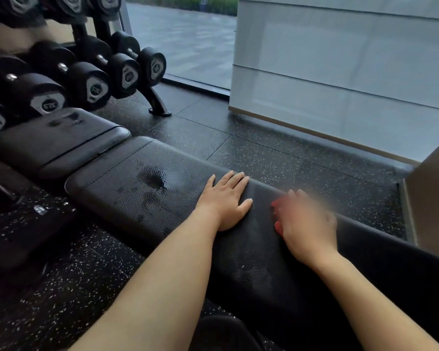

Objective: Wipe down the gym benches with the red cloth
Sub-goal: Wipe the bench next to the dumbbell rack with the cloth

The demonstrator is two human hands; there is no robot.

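Observation:
A long black padded gym bench [142, 198] runs from the left middle toward the lower right, with wet patches on its leather. My left hand [226, 201] lies flat on the bench pad, fingers straight. To its right, my right hand [307, 224] is blurred with motion and presses the red cloth [276, 219] against the pad; only the cloth's left edge shows from under the hand. A second bench pad [61, 140] sits beyond, at the left, also with damp marks.
A rack of black dumbbells [91, 77] stands at the upper left, its foot [160, 107] on the speckled rubber floor [264, 148]. A glass window [188, 41] and a pale wall [340, 72] close the far side. A beige block [431, 193] stands at the right edge.

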